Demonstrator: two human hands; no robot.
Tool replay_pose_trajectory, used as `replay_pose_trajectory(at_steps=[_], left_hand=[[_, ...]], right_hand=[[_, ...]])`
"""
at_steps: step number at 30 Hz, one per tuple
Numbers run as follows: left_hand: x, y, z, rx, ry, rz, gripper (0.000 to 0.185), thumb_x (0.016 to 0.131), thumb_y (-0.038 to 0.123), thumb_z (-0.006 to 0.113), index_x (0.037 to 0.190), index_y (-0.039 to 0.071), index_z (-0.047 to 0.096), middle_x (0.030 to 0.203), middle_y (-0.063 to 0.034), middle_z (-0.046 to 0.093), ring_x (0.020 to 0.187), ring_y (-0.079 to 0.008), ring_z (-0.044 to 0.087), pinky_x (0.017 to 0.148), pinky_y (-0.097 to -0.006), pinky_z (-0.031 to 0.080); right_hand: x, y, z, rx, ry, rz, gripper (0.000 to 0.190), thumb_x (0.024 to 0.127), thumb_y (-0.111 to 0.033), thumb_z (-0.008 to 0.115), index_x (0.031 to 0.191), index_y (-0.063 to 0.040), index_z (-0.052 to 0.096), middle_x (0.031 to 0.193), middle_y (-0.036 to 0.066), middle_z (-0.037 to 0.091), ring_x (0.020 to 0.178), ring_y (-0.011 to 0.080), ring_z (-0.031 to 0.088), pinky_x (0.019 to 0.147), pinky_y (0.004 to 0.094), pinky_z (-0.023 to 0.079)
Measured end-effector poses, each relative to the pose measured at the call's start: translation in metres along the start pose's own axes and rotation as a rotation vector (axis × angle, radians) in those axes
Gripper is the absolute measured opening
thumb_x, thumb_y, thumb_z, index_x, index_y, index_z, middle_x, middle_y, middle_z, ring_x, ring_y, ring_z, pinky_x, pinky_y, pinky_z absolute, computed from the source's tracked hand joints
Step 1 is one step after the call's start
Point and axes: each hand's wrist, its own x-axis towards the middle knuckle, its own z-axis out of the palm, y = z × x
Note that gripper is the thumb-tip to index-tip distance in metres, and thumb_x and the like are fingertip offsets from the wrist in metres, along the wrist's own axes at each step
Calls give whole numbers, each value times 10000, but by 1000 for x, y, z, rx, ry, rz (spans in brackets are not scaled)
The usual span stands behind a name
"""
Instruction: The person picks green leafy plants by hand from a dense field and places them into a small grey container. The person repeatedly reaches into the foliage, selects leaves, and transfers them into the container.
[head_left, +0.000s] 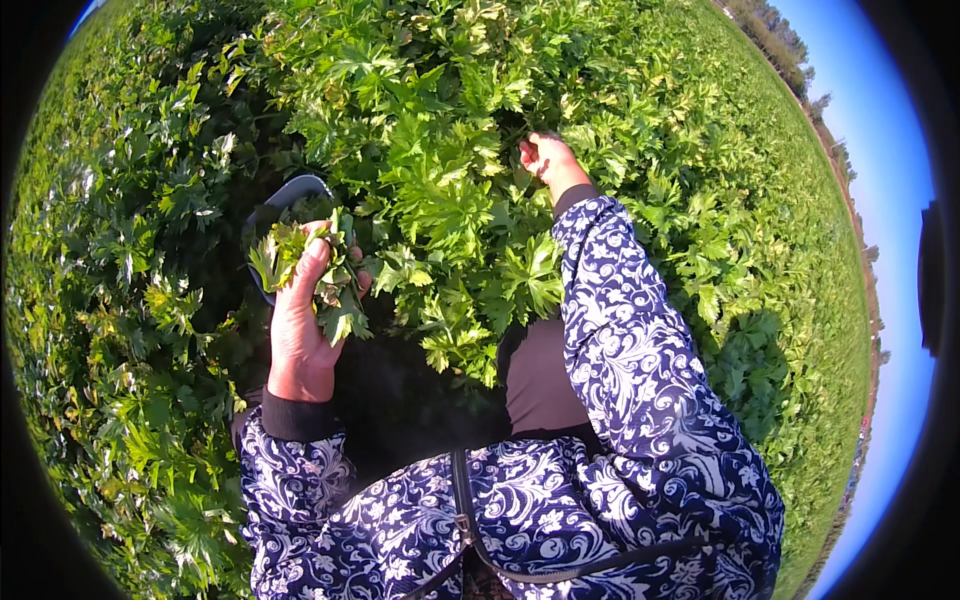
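Observation:
My left hand (304, 322) is closed around a bunch of green lobed leaves (336, 289), which stick out above and beside the thumb. Just behind that hand, low among the plants, shows the curved rim of a grey container (289, 193); its contents are mostly hidden. My right hand (546, 156) reaches forward into dense leafy plants (435, 187) that look like celery or parsley. Its fingers are curled at a dark gap in the foliage, and whether they pinch a stem cannot be told.
Leafy plants stand close on both sides and ahead. My knee in dark trousers (544, 375) presses near the front leaves. Deep shadow lies between my legs. Trees (787, 37) line the field's far edge at the right.

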Motion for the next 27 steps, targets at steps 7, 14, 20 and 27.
replay_pose_trajectory(at_steps=[7, 14, 20, 27], left_hand=[[3, -1, 3, 13, -25, 0, 280, 908, 173, 637, 1149, 54, 557, 975, -65, 627, 851, -159, 621, 675, -325, 576], [-2, -3, 5, 26, -84, 10, 257, 915, 170, 627, 1133, 49, 562, 977, -68, 626, 847, -157, 622, 675, -321, 574], [-11, -3, 7, 50, -77, 9, 238, 917, 162, 622, 1126, 60, 569, 985, -54, 630, 846, -152, 625, 669, -318, 570], [-18, -4, 3, 41, -123, 8, 232, 920, 164, 620, 1126, 68, 571, 978, -50, 635, 829, -153, 629, 665, -315, 567]], right_hand=[[42, 12, -8, -344, -32, -242, 45, 914, -139, 607, 955, -127, 594, 743, -20, 563, 596, 107, 516, 427, 222, 416], [108, 32, -36, -443, 163, -391, 92, 859, -192, 678, 869, -100, 678, 743, -9, 633, 612, 122, 538, 543, 250, 404], [58, 40, -41, -79, -42, -459, 68, 849, -138, 645, 811, -82, 634, 645, -4, 565, 553, 119, 496, 536, 257, 379], [-52, 15, -2, -682, 120, -473, 468, 808, -56, 582, 1243, -68, 407, 809, 110, 589, 716, 192, 571, 637, 329, 453]])
